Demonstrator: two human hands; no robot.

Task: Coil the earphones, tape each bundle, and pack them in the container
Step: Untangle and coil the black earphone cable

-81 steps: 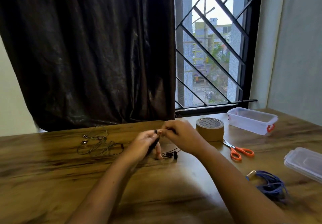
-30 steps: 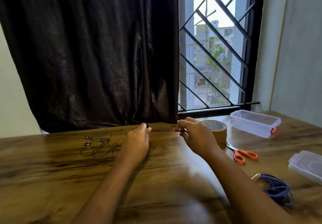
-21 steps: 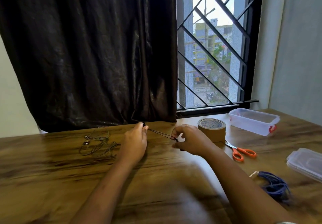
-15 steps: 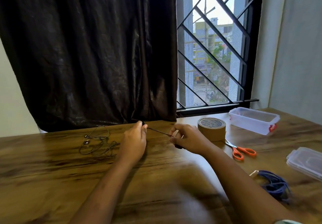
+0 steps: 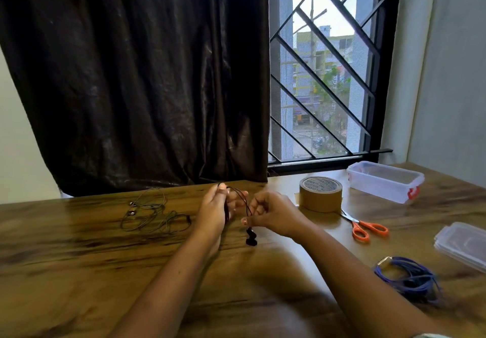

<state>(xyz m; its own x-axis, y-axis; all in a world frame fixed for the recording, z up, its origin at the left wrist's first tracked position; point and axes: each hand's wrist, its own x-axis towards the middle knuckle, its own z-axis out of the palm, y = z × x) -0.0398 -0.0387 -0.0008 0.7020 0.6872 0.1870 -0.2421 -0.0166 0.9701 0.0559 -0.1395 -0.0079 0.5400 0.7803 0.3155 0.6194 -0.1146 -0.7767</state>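
Observation:
My left hand [image 5: 216, 210] grips loops of the black earphones [image 5: 249, 236] near the middle of the wooden table. My right hand [image 5: 272, 212] pinches the same cord close beside it, and the two black earbuds dangle just below its thumb. A second, grey pair of earphones [image 5: 152, 215] lies loose to the left. A blue coiled bundle [image 5: 410, 278] lies at the front right. The clear container [image 5: 385, 181] with red clips stands open at the back right.
A brown tape roll [image 5: 320, 193] stands right of my hands, with orange-handled scissors [image 5: 364, 228] beside it. The container's clear lid [image 5: 462, 244] lies at the right edge. A dark curtain and a barred window rise behind the table.
The cord was stretched taut between my hands along the back of the table. Now my right hand has come close to the left one, and the earbuds hang down below it.

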